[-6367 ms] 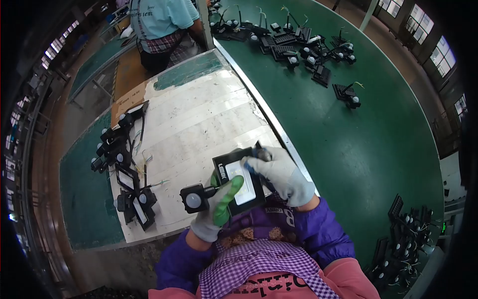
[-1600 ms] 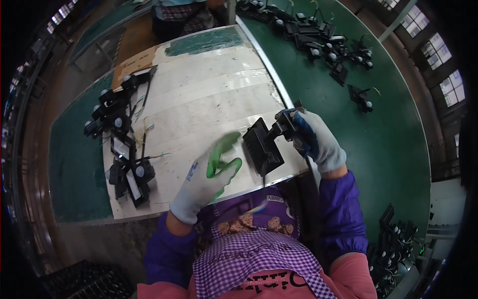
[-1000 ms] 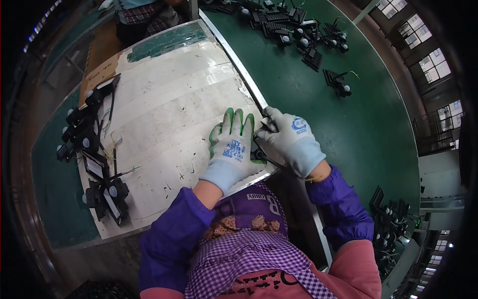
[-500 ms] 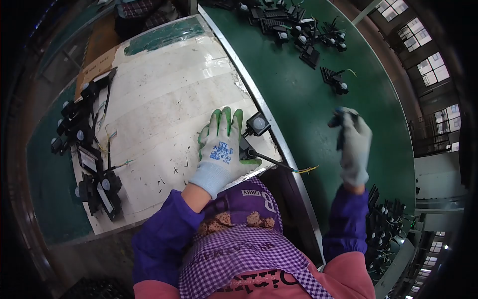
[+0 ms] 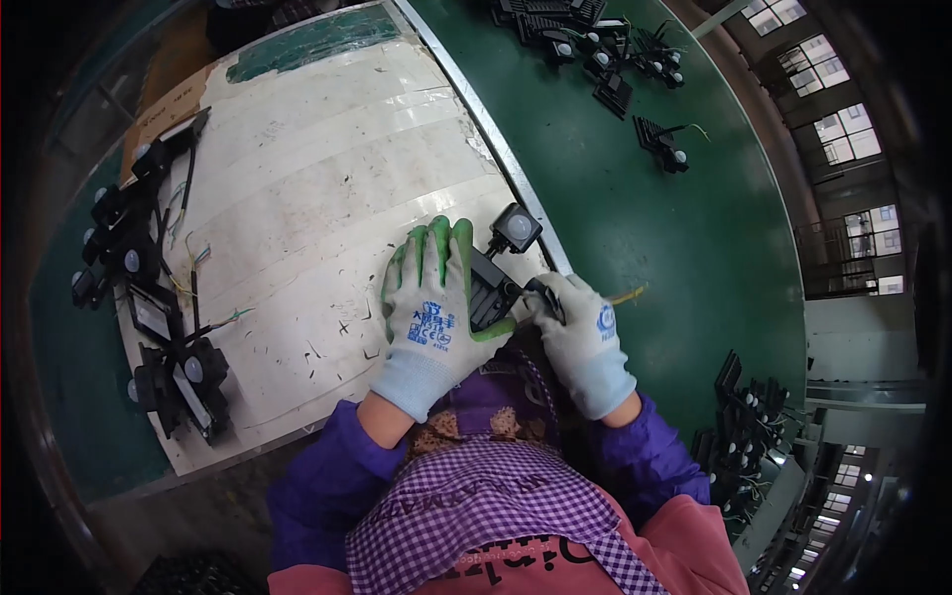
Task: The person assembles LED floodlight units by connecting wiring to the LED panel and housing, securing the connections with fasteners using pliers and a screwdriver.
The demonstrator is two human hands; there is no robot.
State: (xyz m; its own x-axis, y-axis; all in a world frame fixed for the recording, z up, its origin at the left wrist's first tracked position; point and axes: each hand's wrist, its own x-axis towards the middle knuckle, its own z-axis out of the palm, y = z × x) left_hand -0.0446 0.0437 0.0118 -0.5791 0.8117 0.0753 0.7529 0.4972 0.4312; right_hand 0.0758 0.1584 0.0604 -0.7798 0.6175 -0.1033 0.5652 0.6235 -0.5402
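A black sensor floodlight [image 5: 489, 286] with a finned back lies at the right edge of the white board, its domed sensor head [image 5: 517, 228] toward the metal strip. My left hand [image 5: 428, 297], in a white glove with green fingertips, rests flat beside it, fingers stretched and thumb along its lower edge. At its other side, my gloved right hand [image 5: 580, 327] is closed around a small dark tool [image 5: 546, 300], whose kind I cannot make out. Yellowish wire ends [image 5: 627, 296] stick out beyond the right hand; the rest of the cable is hidden.
Several sensor floodlights [image 5: 149, 317] with loose wires lie along the board's left side. More stand on the green table [image 5: 635, 228]: a cluster [image 5: 595, 50] at the back, a single lamp [image 5: 659, 144], and a pile [image 5: 749, 436] at the right. A metal strip [image 5: 486, 124] divides the surfaces.
My right hand has come left from over the green table to the floodlight, bringing the dark tool. My left hand stays by the lamp, its fingers closer together. The view has shifted slightly.
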